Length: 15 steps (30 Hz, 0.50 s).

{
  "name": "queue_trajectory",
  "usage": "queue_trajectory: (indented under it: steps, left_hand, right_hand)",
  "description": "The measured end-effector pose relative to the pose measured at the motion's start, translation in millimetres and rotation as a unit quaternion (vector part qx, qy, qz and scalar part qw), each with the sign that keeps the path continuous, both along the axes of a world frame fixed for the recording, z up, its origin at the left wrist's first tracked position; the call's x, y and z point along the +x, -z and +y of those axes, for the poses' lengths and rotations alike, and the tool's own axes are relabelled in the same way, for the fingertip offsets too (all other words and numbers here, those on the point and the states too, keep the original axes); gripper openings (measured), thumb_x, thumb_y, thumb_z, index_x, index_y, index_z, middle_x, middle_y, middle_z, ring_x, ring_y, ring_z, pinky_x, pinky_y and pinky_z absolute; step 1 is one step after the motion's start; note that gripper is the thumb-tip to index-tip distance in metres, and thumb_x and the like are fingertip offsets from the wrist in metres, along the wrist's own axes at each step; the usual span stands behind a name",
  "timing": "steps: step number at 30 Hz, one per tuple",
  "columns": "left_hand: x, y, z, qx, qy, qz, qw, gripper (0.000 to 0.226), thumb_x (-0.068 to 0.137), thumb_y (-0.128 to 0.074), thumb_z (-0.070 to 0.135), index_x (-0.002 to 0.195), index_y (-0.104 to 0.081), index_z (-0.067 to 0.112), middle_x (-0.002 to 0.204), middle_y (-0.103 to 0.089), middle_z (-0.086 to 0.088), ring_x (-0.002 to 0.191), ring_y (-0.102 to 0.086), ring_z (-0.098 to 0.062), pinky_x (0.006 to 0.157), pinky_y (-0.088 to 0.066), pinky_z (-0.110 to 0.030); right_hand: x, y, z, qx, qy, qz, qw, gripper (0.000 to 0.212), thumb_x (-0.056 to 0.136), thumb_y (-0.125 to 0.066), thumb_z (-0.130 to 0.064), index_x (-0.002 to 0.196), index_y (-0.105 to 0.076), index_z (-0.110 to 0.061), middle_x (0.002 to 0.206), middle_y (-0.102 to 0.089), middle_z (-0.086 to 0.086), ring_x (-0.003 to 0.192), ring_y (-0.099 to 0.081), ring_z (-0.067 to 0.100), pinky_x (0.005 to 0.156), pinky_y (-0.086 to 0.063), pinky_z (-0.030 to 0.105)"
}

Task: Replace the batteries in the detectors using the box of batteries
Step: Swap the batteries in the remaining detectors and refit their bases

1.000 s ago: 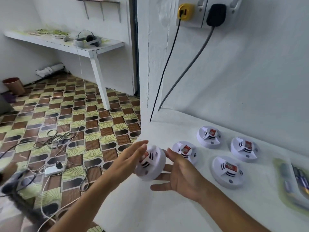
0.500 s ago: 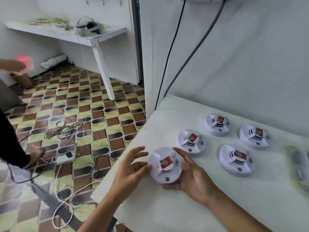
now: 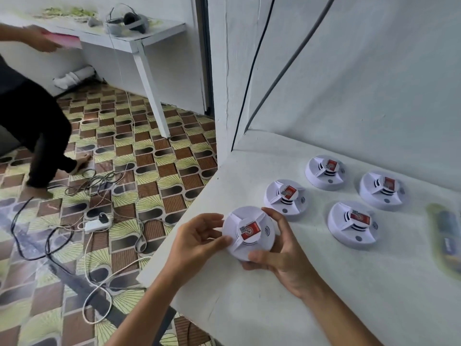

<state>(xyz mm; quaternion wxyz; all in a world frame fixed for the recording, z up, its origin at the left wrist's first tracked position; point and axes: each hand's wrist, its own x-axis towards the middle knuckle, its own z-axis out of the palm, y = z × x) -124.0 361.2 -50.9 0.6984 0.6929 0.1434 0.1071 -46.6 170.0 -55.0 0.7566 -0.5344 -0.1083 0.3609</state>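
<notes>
— Which step is this, would you say?

— The start, I'd judge. The left hand (image 3: 197,236) and right hand (image 3: 279,250) both curl round one detector (image 3: 248,232), held face-up just above the counter (image 3: 249,308) near its 7 o'clock corner. No battery is out. It likely needs turning over or twisting open.

— And the others?

— Four more detectors lie flat toward 1 and 2 o'clock: the nearest (image 3: 285,199), one behind it (image 3: 324,172), one far right (image 3: 383,189) and one in front of that (image 3: 353,224). The box of batteries (image 3: 446,236), blurred, lies at 3 o'clock.

— Room to work?

— Not much on the left: the counter edge runs right by the left hand, with floor and cables (image 3: 99,221) below, so a dropped cover could fall. Bare surface lies toward 5 o'clock. Another person (image 3: 37,116) stands at 10 o'clock, well apart.
</notes>
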Motion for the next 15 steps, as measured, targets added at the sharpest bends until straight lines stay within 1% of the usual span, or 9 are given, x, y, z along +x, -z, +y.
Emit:
queue_trajectory:
  steps: [3, 5, 10, 15]
  left_hand:
    - [-0.3, -2.1, -1.2, 0.004, 0.014, -0.005, 1.0, 0.043, 0.071, -0.085, 0.016, 0.109, -0.067, 0.006, 0.104, -0.074, -0.008, 0.087, -0.071, -0.03, 0.077, -0.058, -0.035]
    - [-1.0, -3.2, -2.2, 0.007, 0.018, -0.01, 1.0, 0.039, 0.073, -0.081, 0.014, 0.108, -0.067, 0.006, 0.105, -0.074, -0.007, 0.088, -0.071, -0.029, 0.076, -0.058, -0.032]
    - [-1.4, -3.4, -3.4, 0.002, 0.012, -0.013, 1.0, 0.037, 0.072, -0.079, 0.012, 0.107, -0.067, 0.005, 0.103, -0.074, -0.008, 0.085, -0.071, -0.028, 0.074, -0.057, -0.029]
    - [-1.4, -2.1, -1.9, 0.005, 0.011, -0.014, 1.0, 0.043, 0.069, -0.081, 0.015, 0.108, -0.066, 0.005, 0.102, -0.074, -0.009, 0.085, -0.071, -0.03, 0.074, -0.058, -0.032]
  right_hand:
    - [-2.3, 0.7, 1.2, -0.009, 0.014, -0.026, 1.0, 0.084, 0.06, -0.083, 0.004, 0.127, -0.049, -0.037, 0.122, -0.062, 0.013, 0.106, -0.064, 0.033, 0.073, -0.056, 0.054]
    - [-3.8, 0.1, 1.9, -0.015, 0.022, -0.038, 0.999, 0.083, 0.062, -0.08, 0.007, 0.126, -0.05, -0.036, 0.121, -0.063, 0.011, 0.105, -0.065, 0.031, 0.072, -0.057, 0.053]
    - [-5.0, -1.1, 2.6, -0.025, 0.023, -0.046, 0.998, 0.078, 0.061, -0.08, 0.003, 0.124, -0.055, -0.037, 0.119, -0.065, 0.008, 0.104, -0.066, 0.03, 0.07, -0.057, 0.049]
    - [-5.0, -0.5, 1.3, -0.028, 0.024, -0.042, 0.998, 0.076, 0.063, -0.078, 0.004, 0.122, -0.057, -0.039, 0.117, -0.066, 0.008, 0.102, -0.067, 0.031, 0.069, -0.057, 0.047]
